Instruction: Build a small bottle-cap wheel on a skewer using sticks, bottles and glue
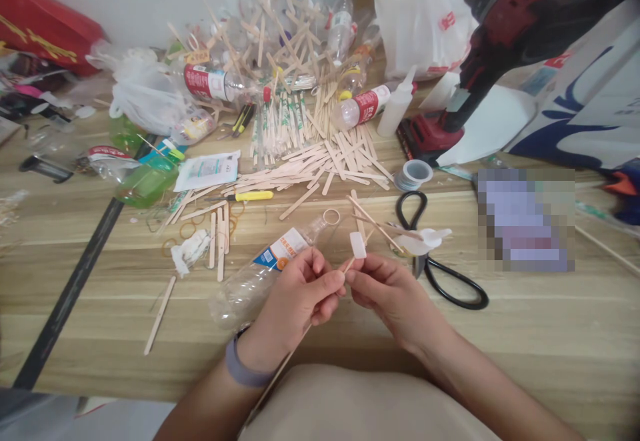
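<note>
Low in the middle of the head view, my left hand (311, 289) is closed in a pinch on a long thin wooden stick (283, 366). That stick runs down past my wrist toward the lower left. My right hand (385, 289) meets it, thumb and forefinger pinched together at a small flat white piece (357, 245) by the stick's upper end. Fingers hide where stick and white piece meet. Behind my left hand lies a clear plastic bottle (240, 294) with an orange and blue label. Black-handled scissors (455, 289) rest right of my right hand, partly under a white plastic scrap (425, 241).
Loose craft sticks (330, 157) heap up behind my hands, with bottles around them. A yellow-handled tool (254, 195) lies in front of the heap. At right are a solder-like spool (414, 174), a red and black power tool (440, 135) and a pixelated phone-like object (523, 221).
</note>
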A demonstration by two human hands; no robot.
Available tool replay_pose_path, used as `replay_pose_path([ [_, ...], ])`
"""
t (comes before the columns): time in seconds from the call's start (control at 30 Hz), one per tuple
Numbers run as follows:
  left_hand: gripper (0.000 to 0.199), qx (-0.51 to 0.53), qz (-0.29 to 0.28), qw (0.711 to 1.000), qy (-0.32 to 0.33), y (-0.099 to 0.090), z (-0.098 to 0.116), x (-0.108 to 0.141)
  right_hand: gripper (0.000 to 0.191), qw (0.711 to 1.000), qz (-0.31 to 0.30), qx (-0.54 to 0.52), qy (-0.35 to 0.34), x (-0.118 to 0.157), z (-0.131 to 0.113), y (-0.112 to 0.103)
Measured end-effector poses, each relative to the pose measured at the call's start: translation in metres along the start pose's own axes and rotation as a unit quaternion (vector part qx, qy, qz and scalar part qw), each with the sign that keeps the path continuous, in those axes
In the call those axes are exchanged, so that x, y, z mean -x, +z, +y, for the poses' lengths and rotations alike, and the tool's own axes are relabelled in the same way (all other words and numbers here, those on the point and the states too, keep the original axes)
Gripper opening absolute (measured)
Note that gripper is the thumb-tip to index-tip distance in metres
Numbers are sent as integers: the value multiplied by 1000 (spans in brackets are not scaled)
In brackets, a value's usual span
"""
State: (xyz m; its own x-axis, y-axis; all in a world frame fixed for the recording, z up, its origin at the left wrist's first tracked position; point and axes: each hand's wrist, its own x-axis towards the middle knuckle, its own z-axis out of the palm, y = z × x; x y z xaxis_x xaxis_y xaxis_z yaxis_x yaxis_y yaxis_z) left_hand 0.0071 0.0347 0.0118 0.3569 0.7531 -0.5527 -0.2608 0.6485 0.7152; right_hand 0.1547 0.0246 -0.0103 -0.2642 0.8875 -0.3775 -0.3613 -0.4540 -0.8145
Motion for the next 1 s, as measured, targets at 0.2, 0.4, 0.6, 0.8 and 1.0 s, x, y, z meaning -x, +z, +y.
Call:
replay_pose_path([
  [0.2,50,33,-24,999,-5,-2,-1,-1,24,1000,8,-12,0,0,0,1],
  [0.4,50,56,-33,998,-12,-2,-1,-1,30,999,33,-36,4,0,4,4],
  [0.6,48,82,-49,995,-9,-3,-1,-2,32,998,38,-46,15,1,5,3],
  [0.8,33,70,-59,996,15,-1,-1,-2,29,998,37,-49,2,0,5,2],
  [1.0,15,-15,-40,999,6,-1,-1,0,28,998,27,-48,-3,1,3,3],
])
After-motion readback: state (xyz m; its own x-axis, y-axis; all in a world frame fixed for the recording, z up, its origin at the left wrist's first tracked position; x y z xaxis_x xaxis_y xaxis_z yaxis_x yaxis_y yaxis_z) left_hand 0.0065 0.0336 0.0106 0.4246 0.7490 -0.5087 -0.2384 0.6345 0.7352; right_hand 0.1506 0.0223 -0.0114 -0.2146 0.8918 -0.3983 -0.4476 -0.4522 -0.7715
